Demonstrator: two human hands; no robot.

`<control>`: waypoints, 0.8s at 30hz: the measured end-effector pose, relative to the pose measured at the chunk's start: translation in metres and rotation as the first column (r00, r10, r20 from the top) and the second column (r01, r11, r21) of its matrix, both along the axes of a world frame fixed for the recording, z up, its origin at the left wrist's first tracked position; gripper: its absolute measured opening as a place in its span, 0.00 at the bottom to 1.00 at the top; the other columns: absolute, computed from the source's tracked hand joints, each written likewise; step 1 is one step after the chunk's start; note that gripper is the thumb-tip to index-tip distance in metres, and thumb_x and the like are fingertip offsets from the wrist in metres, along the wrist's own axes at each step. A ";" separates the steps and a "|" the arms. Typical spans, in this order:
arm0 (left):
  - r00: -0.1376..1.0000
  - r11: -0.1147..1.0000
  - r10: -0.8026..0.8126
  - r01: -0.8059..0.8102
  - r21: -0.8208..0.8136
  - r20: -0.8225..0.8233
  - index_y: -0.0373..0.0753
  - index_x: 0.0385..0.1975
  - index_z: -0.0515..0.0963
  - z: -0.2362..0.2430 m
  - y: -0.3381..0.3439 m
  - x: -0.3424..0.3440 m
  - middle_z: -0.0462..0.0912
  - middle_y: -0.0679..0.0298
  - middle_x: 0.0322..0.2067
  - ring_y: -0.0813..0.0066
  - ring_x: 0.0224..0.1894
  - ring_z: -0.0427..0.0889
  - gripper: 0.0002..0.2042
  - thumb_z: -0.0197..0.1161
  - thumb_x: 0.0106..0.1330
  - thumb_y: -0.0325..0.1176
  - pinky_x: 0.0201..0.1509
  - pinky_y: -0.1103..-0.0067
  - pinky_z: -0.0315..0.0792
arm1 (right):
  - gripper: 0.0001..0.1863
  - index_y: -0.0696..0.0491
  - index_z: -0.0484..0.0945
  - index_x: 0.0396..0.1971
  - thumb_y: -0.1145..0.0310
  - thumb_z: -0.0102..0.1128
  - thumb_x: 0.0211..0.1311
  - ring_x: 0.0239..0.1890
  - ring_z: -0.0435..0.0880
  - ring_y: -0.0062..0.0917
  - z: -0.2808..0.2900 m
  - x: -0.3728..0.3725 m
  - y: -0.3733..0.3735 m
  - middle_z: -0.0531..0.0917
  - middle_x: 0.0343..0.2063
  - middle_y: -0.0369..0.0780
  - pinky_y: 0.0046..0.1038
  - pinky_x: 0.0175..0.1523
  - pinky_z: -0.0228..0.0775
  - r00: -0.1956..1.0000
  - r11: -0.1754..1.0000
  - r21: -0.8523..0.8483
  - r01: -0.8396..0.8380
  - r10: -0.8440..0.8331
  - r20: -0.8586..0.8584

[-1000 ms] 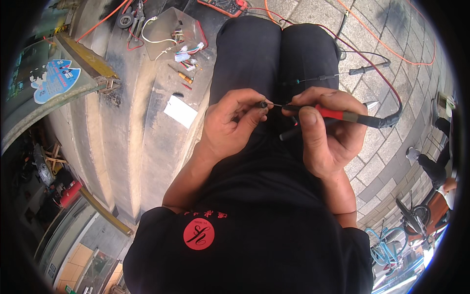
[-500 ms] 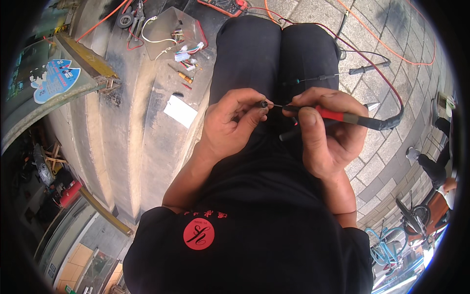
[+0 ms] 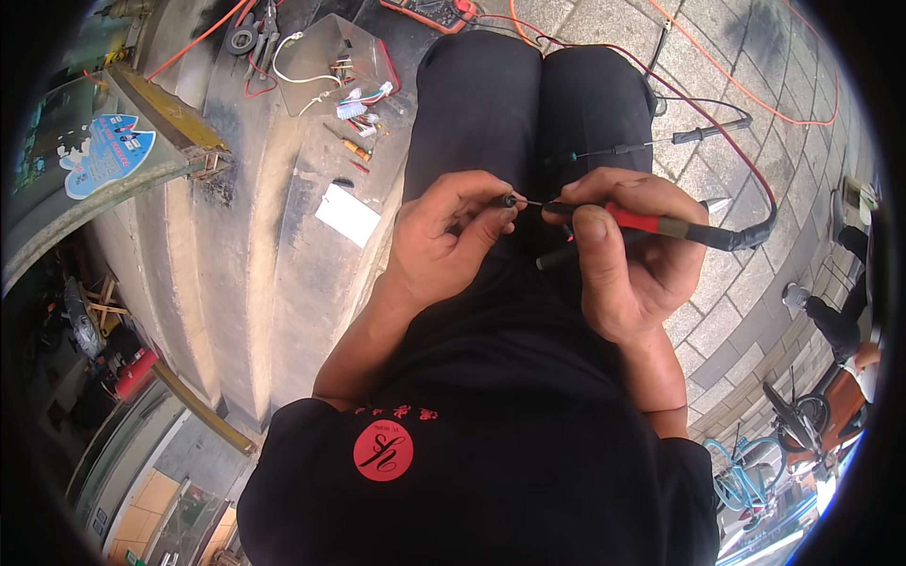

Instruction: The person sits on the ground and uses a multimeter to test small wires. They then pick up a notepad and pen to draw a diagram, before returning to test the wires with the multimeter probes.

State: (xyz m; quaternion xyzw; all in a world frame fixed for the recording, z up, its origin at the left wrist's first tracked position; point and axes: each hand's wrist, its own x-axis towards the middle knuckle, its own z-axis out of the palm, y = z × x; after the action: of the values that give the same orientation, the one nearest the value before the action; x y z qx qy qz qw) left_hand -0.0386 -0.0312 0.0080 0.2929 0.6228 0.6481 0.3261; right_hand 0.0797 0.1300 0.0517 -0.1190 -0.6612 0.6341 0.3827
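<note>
My left hand (image 3: 436, 241) pinches a small black cylindrical piece (image 3: 511, 201) between thumb and fingertips, its far end hidden in the fingers. Held like a pen in my right hand (image 3: 623, 269) is a red-and-black test probe (image 3: 634, 221), its thin metal tip reaching to the black piece; I cannot tell whether it goes inside. A dark rod (image 3: 557, 258) sticks out under the right fingers, and a silver pointed end (image 3: 719, 204) shows beyond that hand. Across my right thigh lies a second, black probe (image 3: 623, 149).
An orange-red multimeter (image 3: 432, 11) lies beyond my knees, with leads and an orange cord (image 3: 736, 71). On the left step are a clear plastic box (image 3: 316, 61) with wires and connectors, pliers (image 3: 266, 42), an orange-handled tool (image 3: 357, 149) and a white card (image 3: 347, 215).
</note>
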 end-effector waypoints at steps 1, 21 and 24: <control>1.000 1.000 0.000 0.000 -0.001 -0.004 0.31 0.56 0.75 0.000 0.000 0.000 0.90 0.56 0.44 0.75 0.42 0.90 0.14 0.66 0.74 0.19 0.47 0.79 0.85 | 0.23 0.64 0.69 0.56 0.87 0.69 0.64 0.39 0.89 0.33 0.000 0.000 0.000 0.82 0.42 0.48 0.34 0.45 0.84 1.000 1.000 0.003 -0.001 0.001 0.001; 0.999 1.000 0.018 -0.018 -0.001 -0.048 0.32 0.55 0.77 -0.004 0.000 0.000 0.90 0.57 0.43 0.75 0.41 0.91 0.14 0.67 0.73 0.20 0.42 0.81 0.85 | 0.21 0.65 0.70 0.52 0.89 0.69 0.62 0.34 0.87 0.32 0.002 -0.002 0.003 0.82 0.38 0.49 0.33 0.42 0.85 1.000 0.998 0.064 0.015 -0.013 -0.021; 0.998 1.000 0.021 -0.022 -0.005 -0.057 0.32 0.55 0.77 -0.004 0.000 0.000 0.90 0.57 0.42 0.75 0.41 0.91 0.14 0.68 0.72 0.20 0.41 0.81 0.84 | 0.21 0.66 0.70 0.52 0.89 0.68 0.62 0.34 0.87 0.32 0.004 -0.003 0.003 0.83 0.36 0.49 0.33 0.42 0.85 1.000 0.997 0.069 0.021 -0.020 -0.018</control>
State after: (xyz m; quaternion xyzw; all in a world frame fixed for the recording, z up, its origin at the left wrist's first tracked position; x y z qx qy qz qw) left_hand -0.0383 -0.0315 0.0039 0.3035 0.6368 0.6412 0.3022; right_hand 0.0770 0.1326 0.0552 -0.1070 -0.6782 0.6078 0.3989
